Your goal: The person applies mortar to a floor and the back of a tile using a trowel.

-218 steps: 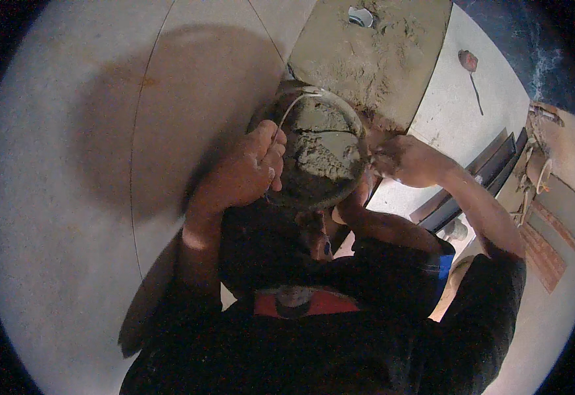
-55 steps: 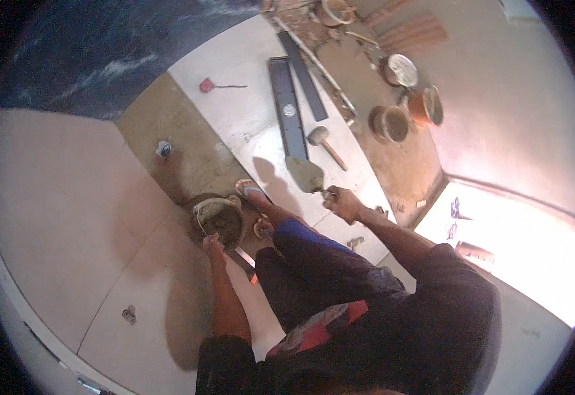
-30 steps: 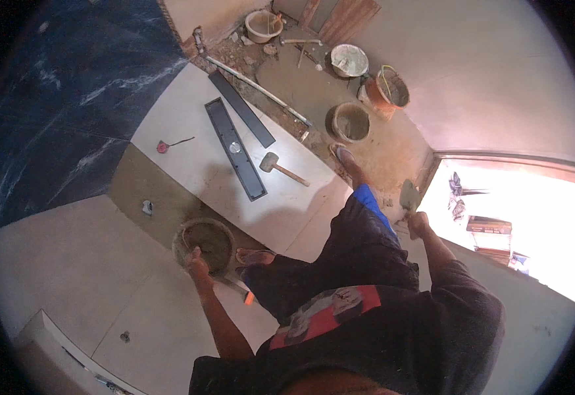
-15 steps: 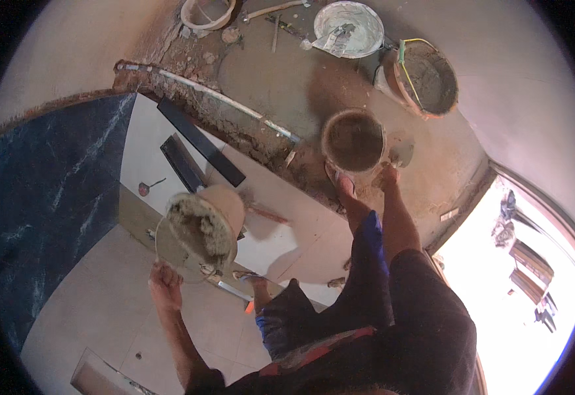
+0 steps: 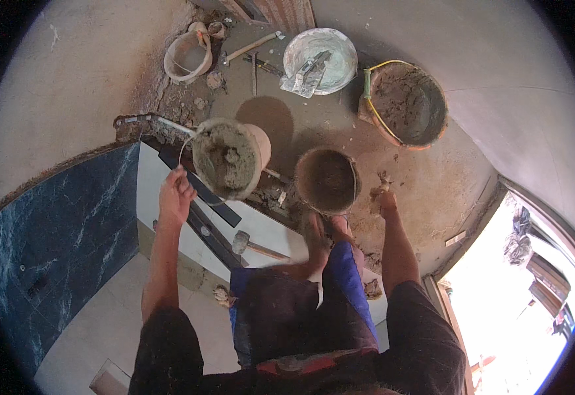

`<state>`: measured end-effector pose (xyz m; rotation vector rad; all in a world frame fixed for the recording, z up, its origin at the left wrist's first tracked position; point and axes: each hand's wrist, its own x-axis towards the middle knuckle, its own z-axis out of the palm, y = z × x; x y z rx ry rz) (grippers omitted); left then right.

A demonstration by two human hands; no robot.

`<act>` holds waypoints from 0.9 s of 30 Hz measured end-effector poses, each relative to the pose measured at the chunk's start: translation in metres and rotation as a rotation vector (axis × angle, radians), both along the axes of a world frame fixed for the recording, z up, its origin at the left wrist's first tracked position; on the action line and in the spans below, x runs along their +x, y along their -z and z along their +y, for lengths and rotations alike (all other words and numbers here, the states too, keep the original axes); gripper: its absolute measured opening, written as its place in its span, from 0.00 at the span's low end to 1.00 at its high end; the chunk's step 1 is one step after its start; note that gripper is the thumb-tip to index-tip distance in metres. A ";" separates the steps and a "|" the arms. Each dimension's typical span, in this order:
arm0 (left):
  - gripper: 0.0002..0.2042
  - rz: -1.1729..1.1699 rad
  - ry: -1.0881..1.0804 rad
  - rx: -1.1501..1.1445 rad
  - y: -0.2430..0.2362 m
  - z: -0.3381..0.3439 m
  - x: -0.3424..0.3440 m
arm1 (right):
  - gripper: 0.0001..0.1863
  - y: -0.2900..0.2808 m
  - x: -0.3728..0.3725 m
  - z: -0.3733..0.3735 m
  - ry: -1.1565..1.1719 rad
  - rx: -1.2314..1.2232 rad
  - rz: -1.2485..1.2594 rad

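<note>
My left hand [image 5: 177,194] is closed around the wire handle of a bucket of grey mortar [image 5: 225,161]. That bucket hangs tilted over the border between the tiles and the rough floor, its pale outer wall to the right. My right hand [image 5: 385,201] is closed on a trowel [image 5: 383,178], whose blade is seen nearly edge-on and smeared with mortar. Between my hands a second bucket [image 5: 329,181] stands just beyond my feet, dark inside, with a thin wire handle. To the right of it and farther off is a large bucket of mortar [image 5: 409,105] with a yellow handle.
A whitish basin [image 5: 320,62] holding a flat tool stands at the back, near a hammer [image 5: 253,47]. Another bucket [image 5: 187,56] is at the far left. Dark strips [image 5: 202,191] and a mallet [image 5: 241,243] lie on white tiles. A bright doorway [image 5: 518,309] opens at right.
My left hand has carried its bucket forward, from above the tiles to the edge of the rough floor. One foot has stepped forward. The trowel has turned from flat to nearly edge-on.
</note>
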<state>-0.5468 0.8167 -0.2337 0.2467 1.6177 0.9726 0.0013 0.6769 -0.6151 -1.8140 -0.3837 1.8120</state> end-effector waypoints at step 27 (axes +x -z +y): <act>0.16 0.220 -0.008 -0.043 0.265 0.174 -0.252 | 0.21 -0.162 -0.091 0.098 -0.435 -0.149 -0.328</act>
